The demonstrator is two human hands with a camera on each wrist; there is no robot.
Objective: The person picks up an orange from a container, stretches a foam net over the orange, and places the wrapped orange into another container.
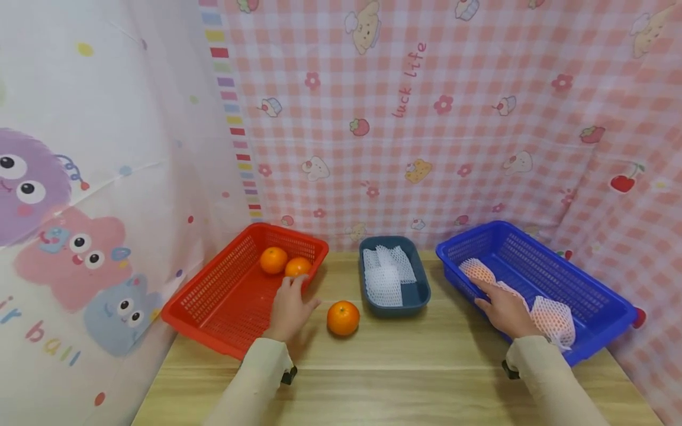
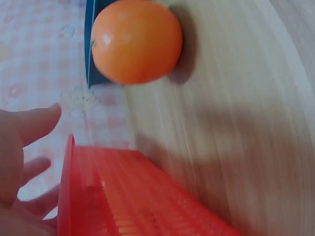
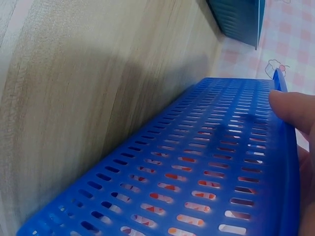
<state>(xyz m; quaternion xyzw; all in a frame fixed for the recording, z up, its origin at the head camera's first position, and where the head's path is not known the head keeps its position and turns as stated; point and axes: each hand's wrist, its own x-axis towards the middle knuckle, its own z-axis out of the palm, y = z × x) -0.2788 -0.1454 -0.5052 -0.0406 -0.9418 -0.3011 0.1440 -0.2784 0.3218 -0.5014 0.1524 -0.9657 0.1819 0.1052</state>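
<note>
My left hand (image 1: 290, 309) reaches over the right side of the red basket (image 1: 217, 338), fingers straight and thumb apart, close to two oranges inside. The nearer orange (image 1: 298, 267) sits just beyond the fingertips, the other orange (image 1: 273, 260) beside it. Another orange (image 1: 343, 318) lies on the table to the right of that hand. Over the near rim of the blue basket (image 1: 591, 284) extends my right hand (image 1: 503, 309), its fingertips near a net-wrapped orange (image 1: 476, 270). A second wrapped fruit (image 1: 553, 319) lies right of the hand, and more white netting is partly hidden behind it.
A dark teal tray (image 1: 396, 310) stands between the baskets, holding several white foam net sleeves (image 1: 385, 284). All stand on a wood-grain table (image 1: 394, 378). Patterned curtains (image 1: 399, 148) hang close behind and at both sides.
</note>
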